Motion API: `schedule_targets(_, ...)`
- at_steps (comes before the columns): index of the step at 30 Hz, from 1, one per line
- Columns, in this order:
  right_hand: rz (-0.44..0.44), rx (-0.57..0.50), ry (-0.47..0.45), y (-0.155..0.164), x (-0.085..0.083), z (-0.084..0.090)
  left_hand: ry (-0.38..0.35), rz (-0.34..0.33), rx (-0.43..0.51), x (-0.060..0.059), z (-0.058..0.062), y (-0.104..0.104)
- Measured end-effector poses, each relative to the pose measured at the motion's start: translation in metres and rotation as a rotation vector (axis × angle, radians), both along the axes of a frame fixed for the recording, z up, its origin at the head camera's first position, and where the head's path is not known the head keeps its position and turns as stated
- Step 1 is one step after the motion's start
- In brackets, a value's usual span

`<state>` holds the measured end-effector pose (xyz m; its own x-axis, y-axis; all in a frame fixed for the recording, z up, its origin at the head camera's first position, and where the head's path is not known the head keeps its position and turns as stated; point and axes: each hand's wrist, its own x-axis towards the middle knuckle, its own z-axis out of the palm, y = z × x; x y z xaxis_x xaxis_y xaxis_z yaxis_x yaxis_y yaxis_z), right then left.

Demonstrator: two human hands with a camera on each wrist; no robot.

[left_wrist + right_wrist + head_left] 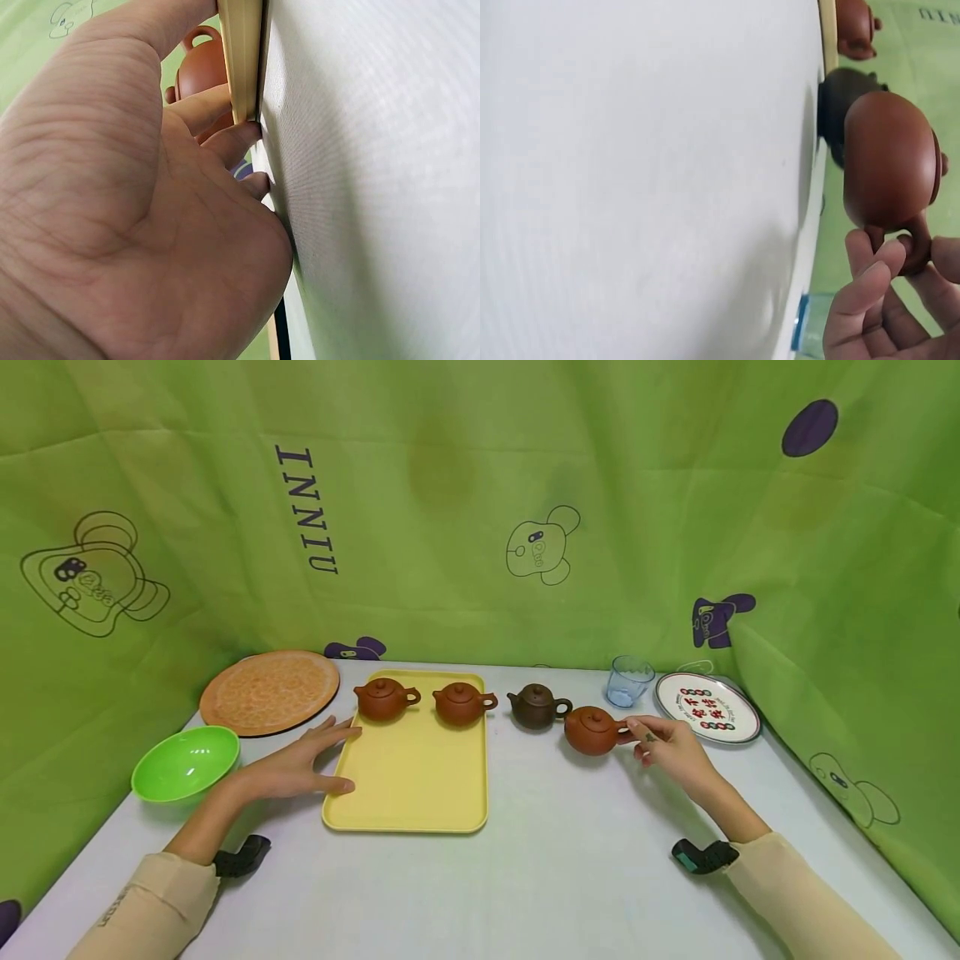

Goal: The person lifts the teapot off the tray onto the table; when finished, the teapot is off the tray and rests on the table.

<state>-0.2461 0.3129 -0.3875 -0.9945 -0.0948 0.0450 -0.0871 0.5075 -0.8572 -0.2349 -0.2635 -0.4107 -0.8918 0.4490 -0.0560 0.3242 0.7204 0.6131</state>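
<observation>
The right hand (670,749) pinches the looped handle of a round reddish clay teapot (592,730) standing on the matte white worktop (570,868). The left hand (296,766), fingers spread flat, rests against the smooth yellow rectangular tray (411,785).

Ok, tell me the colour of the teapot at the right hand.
Reddish-brown clay; the teapot shows best in the head view.
</observation>
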Motion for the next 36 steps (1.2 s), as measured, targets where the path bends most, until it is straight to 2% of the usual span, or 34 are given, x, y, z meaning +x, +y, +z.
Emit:
schedule_targets(18,-0.064,-0.002,-0.014,0.02,-0.023,-0.011,-0.008,0.008,-0.003,0.001,-0.001,0.0)
schedule_targets(24,-0.1,0.013,-0.022,0.024,-0.028,-0.014,-0.003,0.006,-0.001,0.001,0.0,0.001)
schedule_targets(36,-0.106,-0.001,-0.053,0.023,-0.034,-0.014,0.001,-0.005,0.003,0.002,0.003,0.002)
